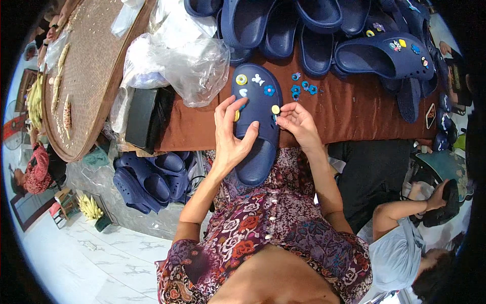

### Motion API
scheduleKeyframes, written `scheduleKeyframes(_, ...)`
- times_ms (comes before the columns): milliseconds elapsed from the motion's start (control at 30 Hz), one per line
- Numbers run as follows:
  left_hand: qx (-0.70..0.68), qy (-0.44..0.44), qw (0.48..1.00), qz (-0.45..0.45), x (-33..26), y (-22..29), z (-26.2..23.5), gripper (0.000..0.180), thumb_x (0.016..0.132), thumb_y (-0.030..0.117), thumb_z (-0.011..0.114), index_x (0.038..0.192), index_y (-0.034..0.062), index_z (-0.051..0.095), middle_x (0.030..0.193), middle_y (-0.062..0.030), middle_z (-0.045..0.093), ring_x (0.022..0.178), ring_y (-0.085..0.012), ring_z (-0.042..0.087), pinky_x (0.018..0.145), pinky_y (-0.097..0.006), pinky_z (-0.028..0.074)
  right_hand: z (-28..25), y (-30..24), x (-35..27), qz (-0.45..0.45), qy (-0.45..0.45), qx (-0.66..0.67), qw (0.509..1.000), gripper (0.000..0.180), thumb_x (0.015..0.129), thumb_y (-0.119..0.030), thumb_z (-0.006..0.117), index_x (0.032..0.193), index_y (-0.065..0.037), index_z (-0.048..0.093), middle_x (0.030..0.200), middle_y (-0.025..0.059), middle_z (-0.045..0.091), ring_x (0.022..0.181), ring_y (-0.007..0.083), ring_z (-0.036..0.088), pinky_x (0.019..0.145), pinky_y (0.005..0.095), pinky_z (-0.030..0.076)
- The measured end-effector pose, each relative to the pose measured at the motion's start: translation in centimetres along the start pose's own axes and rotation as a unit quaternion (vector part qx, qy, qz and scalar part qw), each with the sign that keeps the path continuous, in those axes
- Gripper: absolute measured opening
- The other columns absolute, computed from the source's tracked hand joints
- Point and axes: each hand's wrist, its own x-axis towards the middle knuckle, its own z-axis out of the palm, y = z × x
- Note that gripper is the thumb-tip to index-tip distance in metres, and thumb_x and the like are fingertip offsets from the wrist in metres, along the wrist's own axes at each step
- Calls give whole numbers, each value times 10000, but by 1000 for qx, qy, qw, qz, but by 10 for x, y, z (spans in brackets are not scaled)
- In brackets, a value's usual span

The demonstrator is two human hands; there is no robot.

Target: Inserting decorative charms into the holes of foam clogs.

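A navy foam clog [254,164] lies toe away from me at the front edge of the brown cloth. Its upper carries several charms: a yellow ring, a white mouse-head shape, a white heart and a blue flower [269,90]. My left hand [232,134] spans the clog, fingers along its left side and thumb on the upper, holding it. At the clog's right side, my right hand [299,124] pinches at a small charm by the edge, partly hidden by the fingertips. A round yellow charm [275,109] sits right beside those fingertips.
Loose blue flower charms [305,85] lie on the brown cloth [349,109]. Navy clogs [283,30] crowd the far side, one decorated [385,53]. To the left are a clear plastic bag [197,66], a black box [144,119] and a woven tray [93,61]. Another person [400,248] is at lower right.
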Motion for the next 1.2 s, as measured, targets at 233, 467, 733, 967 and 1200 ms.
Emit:
scheduleKeyframes(233, -32, 8, 999, -14, -3, -5, 3, 625, 784, 116, 711, 1362, 84, 474, 1349, -228, 401, 1309, -365, 396, 1083, -466, 345, -5, -8, 5, 24, 23, -105, 994, 613, 747, -141, 847, 1238, -10, 505, 1159, 123, 541, 1000, 162, 575, 848, 290, 510)
scheduleKeyframes(467, -35, 21, 999, -25, -2, -4, 4, 596, 803, 132, 680, 1365, 68, 491, 1392, -199, 402, 1335, -319, 390, 1115, -419, 302, -8, -9, 18, 16, 10, -164, 986, 785, 679, -205, 898, 1305, 3, 473, 1188, 150, 539, 1042, 226, 558, 865, 353, 529)
scheduleKeyframes(733, -2, 31, 1000, -1, -2, -13, 12, 599, 774, 86, 681, 1341, 41, 494, 1332, -159, 472, 1285, -306, 432, 1096, -413, 328, -7, -2, 18, -28, 27, -173, 984, 784, 631, -178, 919, 1250, -21, 464, 1088, 126, 568, 984, 218, 566, 857, 357, 503)
scheduleKeyframes(967, -76, 19, 997, -15, -8, 1, 13, 528, 860, 43, 570, 1375, -4, 460, 1374, -143, 453, 1294, -269, 409, 1124, -390, 269, -3, -10, 9, -20, 40, -188, 981, 818, 648, -265, 909, 1258, 35, 455, 1130, 189, 566, 984, 237, 569, 851, 355, 499)
scheduleKeyframes(1200, -105, 7, 994, -39, -5, 12, 18, 537, 867, 23, 526, 1395, -2, 436, 1393, -143, 410, 1304, -256, 394, 1123, -391, 276, 1, -20, 13, -2, 41, -221, 974, 786, 652, -208, 856, 1245, 56, 412, 1082, 195, 565, 941, 253, 591, 806, 359, 518)
